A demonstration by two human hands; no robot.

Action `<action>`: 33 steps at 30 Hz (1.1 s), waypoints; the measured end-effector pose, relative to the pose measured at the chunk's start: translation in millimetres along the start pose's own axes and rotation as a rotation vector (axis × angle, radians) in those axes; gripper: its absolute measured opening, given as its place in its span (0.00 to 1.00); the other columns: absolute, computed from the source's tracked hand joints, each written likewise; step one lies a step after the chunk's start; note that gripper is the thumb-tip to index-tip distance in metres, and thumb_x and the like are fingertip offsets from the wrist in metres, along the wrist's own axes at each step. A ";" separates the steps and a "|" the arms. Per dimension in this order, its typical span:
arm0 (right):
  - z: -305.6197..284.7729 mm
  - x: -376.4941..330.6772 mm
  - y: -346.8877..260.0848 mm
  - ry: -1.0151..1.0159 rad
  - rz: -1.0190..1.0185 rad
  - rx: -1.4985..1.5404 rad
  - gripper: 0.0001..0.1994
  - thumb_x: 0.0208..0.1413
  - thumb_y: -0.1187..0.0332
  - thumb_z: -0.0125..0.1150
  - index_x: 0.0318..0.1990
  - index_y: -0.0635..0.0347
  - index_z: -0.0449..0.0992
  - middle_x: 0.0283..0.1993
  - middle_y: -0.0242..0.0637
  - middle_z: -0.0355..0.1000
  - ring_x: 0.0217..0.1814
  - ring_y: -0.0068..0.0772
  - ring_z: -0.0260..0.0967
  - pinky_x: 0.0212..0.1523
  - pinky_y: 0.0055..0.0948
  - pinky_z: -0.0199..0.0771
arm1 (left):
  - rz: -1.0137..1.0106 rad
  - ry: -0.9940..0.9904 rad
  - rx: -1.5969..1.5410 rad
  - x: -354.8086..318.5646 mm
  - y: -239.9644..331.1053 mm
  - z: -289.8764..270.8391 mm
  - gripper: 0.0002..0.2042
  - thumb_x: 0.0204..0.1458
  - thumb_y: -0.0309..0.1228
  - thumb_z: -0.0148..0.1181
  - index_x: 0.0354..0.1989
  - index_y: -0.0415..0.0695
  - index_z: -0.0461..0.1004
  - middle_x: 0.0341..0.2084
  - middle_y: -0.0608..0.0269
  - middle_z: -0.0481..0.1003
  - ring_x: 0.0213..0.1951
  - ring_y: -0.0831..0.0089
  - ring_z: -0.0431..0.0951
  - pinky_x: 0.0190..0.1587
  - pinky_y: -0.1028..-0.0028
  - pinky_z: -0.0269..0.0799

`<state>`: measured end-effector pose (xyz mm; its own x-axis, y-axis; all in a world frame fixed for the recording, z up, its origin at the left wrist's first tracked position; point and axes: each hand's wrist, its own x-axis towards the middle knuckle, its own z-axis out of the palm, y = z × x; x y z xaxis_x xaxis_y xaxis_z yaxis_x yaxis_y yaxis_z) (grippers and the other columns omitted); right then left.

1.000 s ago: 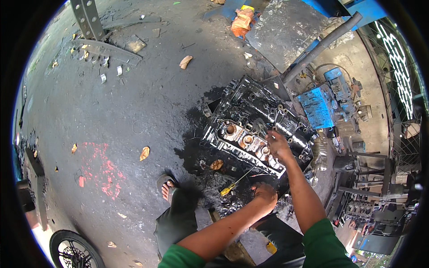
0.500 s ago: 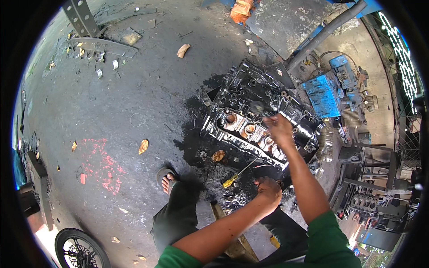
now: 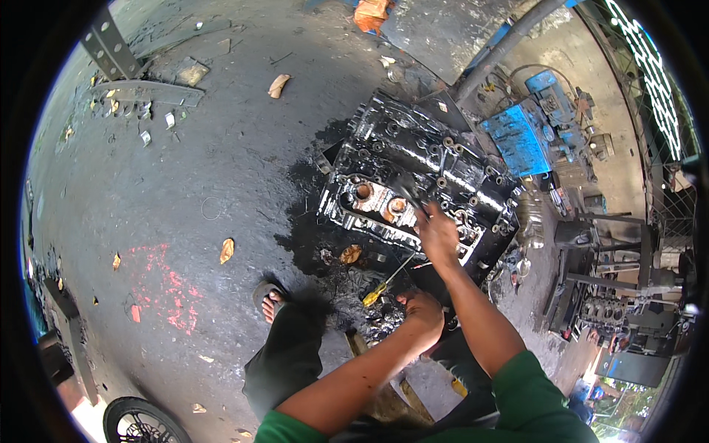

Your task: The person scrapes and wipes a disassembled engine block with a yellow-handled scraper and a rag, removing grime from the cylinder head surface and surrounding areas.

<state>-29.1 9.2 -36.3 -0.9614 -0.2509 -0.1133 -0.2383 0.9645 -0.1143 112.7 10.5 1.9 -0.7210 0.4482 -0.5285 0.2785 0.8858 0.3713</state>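
My right hand (image 3: 439,238) is closed round a dark hand tool (image 3: 408,190), its head smeared by motion over an oily metal engine block (image 3: 413,144). Below the tool lies a pale, rust-stained recess (image 3: 378,201) with round openings. My left hand (image 3: 423,316) is held low near the block's close side, fingers curled inward; whatever they may hold is hidden. A screwdriver (image 3: 375,297) with a yellow handle lies left of that hand, its shaft pointing toward the block.
Wet black oil (image 3: 299,214) spreads left of the block. A blue machine (image 3: 521,140) stands to the right, beyond it more metal parts (image 3: 609,310). My sandalled foot (image 3: 270,299) is at the left, and a wheel (image 3: 140,421) lies lower left. Dry leaves dot the floor.
My right hand has shifted slightly left and nearer with the tool, whose head sits lower over the recess. The whole view has slid a little; my left hand keeps its place by the screwdriver.
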 end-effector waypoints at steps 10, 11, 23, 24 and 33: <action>25.6 -13.1 62.5 0.109 -0.010 -0.191 0.11 0.62 0.57 0.53 0.42 0.53 0.71 0.24 0.44 0.75 0.24 0.49 0.75 0.23 0.44 0.75 | -0.163 0.041 -0.138 11.4 7.5 19.9 0.20 0.56 0.34 0.51 0.56 0.40 0.71 0.52 0.50 0.72 0.53 0.53 0.73 0.39 0.51 0.77; 25.2 -11.1 60.0 0.221 -0.146 -0.081 0.10 0.62 0.58 0.53 0.39 0.53 0.73 0.24 0.42 0.75 0.22 0.46 0.74 0.23 0.44 0.74 | -0.093 0.010 -0.133 12.6 5.8 21.3 0.20 0.56 0.34 0.51 0.56 0.41 0.71 0.53 0.50 0.71 0.53 0.54 0.73 0.39 0.52 0.77; 46.0 5.1 78.3 0.171 -0.341 -0.204 0.21 0.65 0.61 0.46 0.65 0.49 0.64 0.20 0.35 0.68 0.11 0.25 0.61 0.04 0.28 0.55 | -0.077 -0.106 -0.208 11.1 9.1 11.9 0.20 0.54 0.30 0.52 0.57 0.44 0.70 0.55 0.50 0.70 0.55 0.52 0.73 0.52 0.57 0.75; 52.3 5.4 81.2 0.130 -0.318 -0.258 0.20 0.64 0.62 0.46 0.63 0.48 0.65 0.18 0.35 0.68 0.13 0.26 0.64 0.07 0.29 0.59 | -0.056 -0.136 -0.158 8.6 8.7 9.4 0.21 0.54 0.30 0.53 0.57 0.44 0.69 0.55 0.50 0.70 0.54 0.52 0.73 0.51 0.58 0.75; 25.6 -11.7 51.4 -0.079 -0.292 -0.155 0.23 0.61 0.68 0.49 0.64 0.44 0.66 0.30 0.44 0.71 0.20 0.35 0.70 0.18 0.36 0.75 | 0.003 -0.160 -0.159 14.8 5.7 15.1 0.22 0.50 0.28 0.57 0.55 0.40 0.68 0.51 0.48 0.72 0.51 0.52 0.75 0.50 0.58 0.75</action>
<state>-26.7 59.7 -66.1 -0.8373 -0.5180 -0.1746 -0.5257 0.8507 -0.0029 113.2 24.0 -15.3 -0.6071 0.4750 -0.6370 0.1678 0.8602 0.4815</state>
